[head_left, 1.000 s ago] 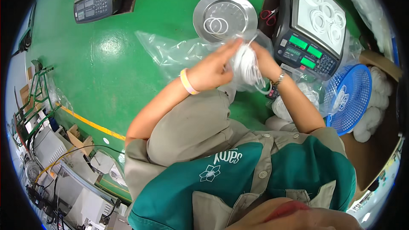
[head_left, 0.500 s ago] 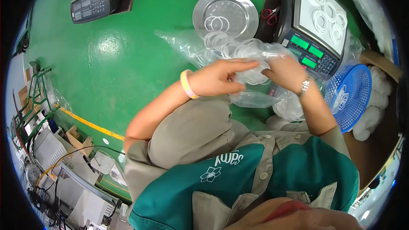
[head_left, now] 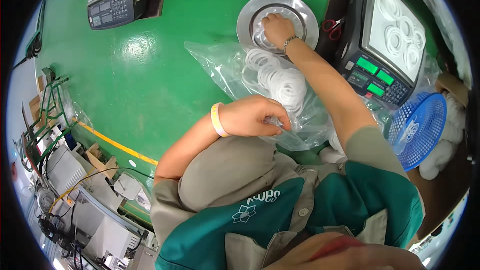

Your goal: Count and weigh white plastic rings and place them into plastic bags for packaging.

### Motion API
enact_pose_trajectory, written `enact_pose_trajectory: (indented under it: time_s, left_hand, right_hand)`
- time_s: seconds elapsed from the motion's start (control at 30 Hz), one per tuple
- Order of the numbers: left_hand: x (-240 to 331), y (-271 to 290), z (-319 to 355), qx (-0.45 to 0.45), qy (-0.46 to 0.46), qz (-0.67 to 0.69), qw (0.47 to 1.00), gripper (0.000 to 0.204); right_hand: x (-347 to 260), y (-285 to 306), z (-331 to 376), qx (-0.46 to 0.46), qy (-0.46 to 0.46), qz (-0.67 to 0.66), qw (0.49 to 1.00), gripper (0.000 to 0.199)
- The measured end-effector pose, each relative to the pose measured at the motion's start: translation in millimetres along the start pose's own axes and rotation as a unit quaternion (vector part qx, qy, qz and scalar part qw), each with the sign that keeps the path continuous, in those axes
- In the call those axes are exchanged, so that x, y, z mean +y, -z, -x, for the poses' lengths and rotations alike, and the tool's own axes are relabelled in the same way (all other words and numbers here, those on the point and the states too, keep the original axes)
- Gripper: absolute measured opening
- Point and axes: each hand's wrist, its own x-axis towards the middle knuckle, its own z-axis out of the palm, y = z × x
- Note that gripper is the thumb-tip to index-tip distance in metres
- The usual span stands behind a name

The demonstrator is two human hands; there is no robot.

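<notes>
My left hand point(head_left: 257, 116) is closed at the edge of a clear plastic bag point(head_left: 210, 65), the film pinched between thumb and fingers. Inside the bag lies a heap of thin white rings point(head_left: 287, 87). My right hand point(head_left: 278, 30) reaches over a round metal plate point(head_left: 246, 25), its fingers curled down onto a white ring point(head_left: 258, 36) there. The fingers partly cover that ring, so how many they hold is hidden.
A scale point(head_left: 367, 77) with lit green displays carries several ring bundles at the right. Red-handled scissors point(head_left: 332, 29) lie beside it. A blue basket point(head_left: 425, 130) stands nearer me, next to white bundles point(head_left: 435, 157). Another scale point(head_left: 112, 12) stands at the far left.
My right hand has left the bag and moved forward to the metal plate. My left hand has stayed near the bag, which now lies lower and flatter with its ring heap exposed.
</notes>
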Motion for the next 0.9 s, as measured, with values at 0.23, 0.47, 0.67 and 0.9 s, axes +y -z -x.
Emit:
enact_pose_trajectory:
  time_s: [0.23,0.47,0.67,0.9]
  left_hand:
    - [-3,1,1,0.017,-0.018,-0.003,1.000,0.018]
    - [-1,-1,2,0.047,-0.073,-0.020,0.996,0.016]
    - [-1,-2,1,0.036,-0.054,-0.027,0.998,0.015]
    - [-1,1,3,0.043,-0.056,-0.016,0.997,0.015]
  right_hand:
    - [10,19,15,-0.046,-0.066,-0.041,0.996,0.019]
    - [44,22,40,-0.014,-0.183,-0.224,0.957,0.018]
    - [10,2,30,-0.008,-0.148,-0.143,0.979,0.019]
    - [11,26,42,-0.047,-0.176,-0.137,0.974,0.024]
